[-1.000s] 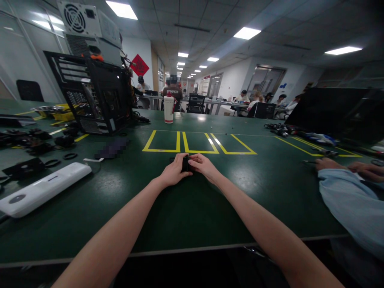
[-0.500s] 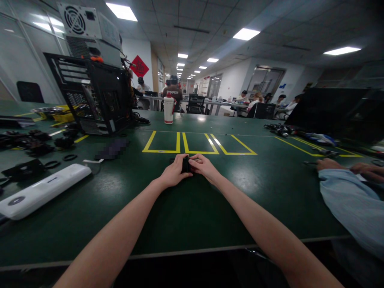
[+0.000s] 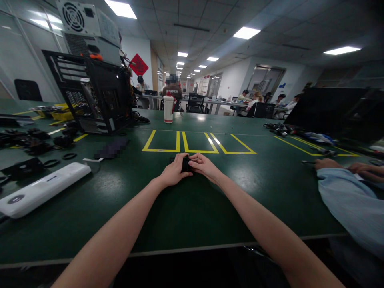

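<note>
Displays red diamond sign (image 3: pixel 139 64) with character too blurred to read | shows white cup (image 3: pixel 168 110) with illegible print | reads "PUMPKIN" on brown shirt (image 3: pixel 174 91) | clasps in left hand (image 3: pixel 172 173), between bent thumb and fingers, black part (image 3: pixel 185 165) just short of yellow-taped frame (image 3: pixel 201 152) on green table (image 3: pixel 192 212) | pinches part's right side in right hand (image 3: pixel 206 166), with fingertips together

"What's shining?"
"The bench (image 3: pixel 186 216): its smooth top is throwing back light. The white unit (image 3: pixel 45 191) is looking like glossy plastic."
"And the held part (image 3: pixel 186 163)?"
"Looking matt. The sleeve (image 3: pixel 345 196) is showing creased cloth, the power supply (image 3: pixel 86 23) dull metal."
</note>
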Available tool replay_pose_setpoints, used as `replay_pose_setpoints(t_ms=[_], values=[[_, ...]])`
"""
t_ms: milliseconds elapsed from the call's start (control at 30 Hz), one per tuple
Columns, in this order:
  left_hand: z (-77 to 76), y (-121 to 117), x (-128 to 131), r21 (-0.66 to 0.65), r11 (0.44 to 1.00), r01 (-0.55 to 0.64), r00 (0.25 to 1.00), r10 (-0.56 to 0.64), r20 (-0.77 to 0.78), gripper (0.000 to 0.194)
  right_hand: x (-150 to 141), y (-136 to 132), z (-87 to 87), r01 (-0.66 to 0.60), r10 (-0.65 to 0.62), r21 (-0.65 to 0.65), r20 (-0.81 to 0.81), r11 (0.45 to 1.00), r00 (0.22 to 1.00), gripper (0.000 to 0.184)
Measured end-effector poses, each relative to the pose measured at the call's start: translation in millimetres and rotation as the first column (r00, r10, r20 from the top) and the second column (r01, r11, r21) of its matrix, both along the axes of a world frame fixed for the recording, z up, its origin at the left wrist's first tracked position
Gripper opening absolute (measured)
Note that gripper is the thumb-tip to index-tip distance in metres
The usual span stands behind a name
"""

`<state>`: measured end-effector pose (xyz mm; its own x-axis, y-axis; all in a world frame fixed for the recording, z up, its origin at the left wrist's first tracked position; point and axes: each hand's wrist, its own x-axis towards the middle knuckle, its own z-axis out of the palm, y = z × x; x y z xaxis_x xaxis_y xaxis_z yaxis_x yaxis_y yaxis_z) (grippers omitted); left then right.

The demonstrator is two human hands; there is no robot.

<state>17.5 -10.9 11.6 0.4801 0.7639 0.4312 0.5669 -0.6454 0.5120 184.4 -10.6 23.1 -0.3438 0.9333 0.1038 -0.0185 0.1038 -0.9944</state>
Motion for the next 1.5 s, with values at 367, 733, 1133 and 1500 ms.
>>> replay_pose_setpoints(t_ms=[367,733,1133,1500], values=[[0.4,-0.9,0.4,-0.017,1.0,-0.015,1.0,0.015,-0.001,0.063,-0.7,2.1,-1.0,0.014,-0.014,-0.001,0.047,1.0,0.999,0.035],[1.1,-1.0,0.5,-0.008,1.0,-0.013,1.0,0.013,-0.01,0.063,-6.0,5.9,-4.3,0.085,-0.085,-0.05,0.011,0.995,0.996,0.027],[-0.4,0.0,0.8,0.001,1.0,-0.015,1.0,0.015,-0.014,0.064,-2.2,2.5,-4.9,0.08,-0.085,0.113,0.043,0.99,0.995,0.024],[2.5,-2.6,0.2,-0.011,1.0,-0.014,1.0,0.014,-0.023,0.064,0.8,-1.6,0.3,0.032,-0.038,0.088,0.061,0.996,0.997,0.033]])
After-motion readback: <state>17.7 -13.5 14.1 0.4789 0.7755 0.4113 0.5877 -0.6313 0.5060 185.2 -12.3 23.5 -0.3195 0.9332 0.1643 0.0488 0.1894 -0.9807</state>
